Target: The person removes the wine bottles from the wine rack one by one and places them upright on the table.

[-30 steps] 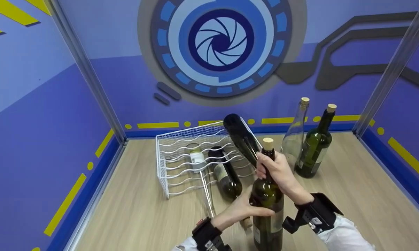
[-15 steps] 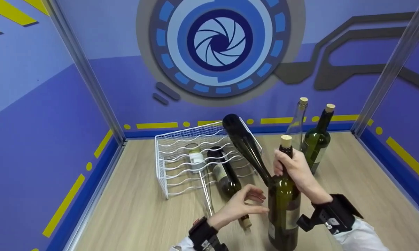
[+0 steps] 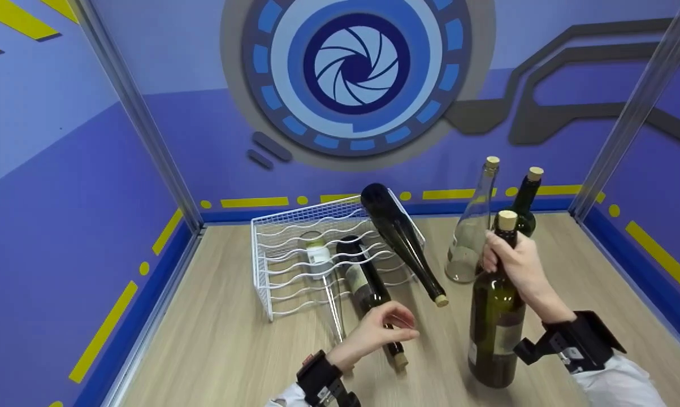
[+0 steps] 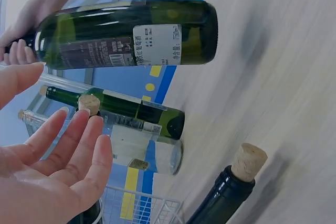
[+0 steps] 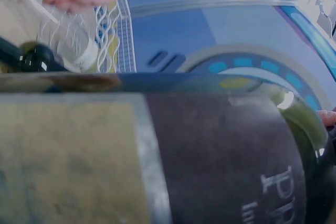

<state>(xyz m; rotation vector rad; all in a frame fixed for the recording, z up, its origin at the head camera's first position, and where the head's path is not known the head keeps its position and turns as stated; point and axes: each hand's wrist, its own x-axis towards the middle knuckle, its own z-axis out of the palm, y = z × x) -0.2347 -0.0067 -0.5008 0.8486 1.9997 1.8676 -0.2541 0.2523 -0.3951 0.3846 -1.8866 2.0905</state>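
Observation:
My right hand [image 3: 520, 268] grips the neck of a corked green wine bottle [image 3: 495, 328], held upright; in the left wrist view its base hangs apart from the table. The left hand [image 3: 373, 330] holds nothing, its fingers loosely bent, above the neck of a dark wine bottle [image 3: 365, 282] lying in a white wire rack [image 3: 255, 249]. Left of that bottle lies a clear bottle [image 3: 319, 255] with a white label. Another dark bottle [image 3: 399, 232] slants across the rack's right end, its corked neck pointing toward me.
A clear corked bottle [image 3: 463, 254] stands at the back right. Beside it stands a green corked bottle [image 3: 525, 209], partly hidden behind the right hand and its bottle. Blue panel walls [image 3: 193, 141] with metal corner posts [image 3: 147, 124] enclose the wooden table [image 3: 204, 339].
The right hand has carried the green wine bottle rightward. My left hand has let go of that bottle and drawn slightly left. The rack and its bottles stay put.

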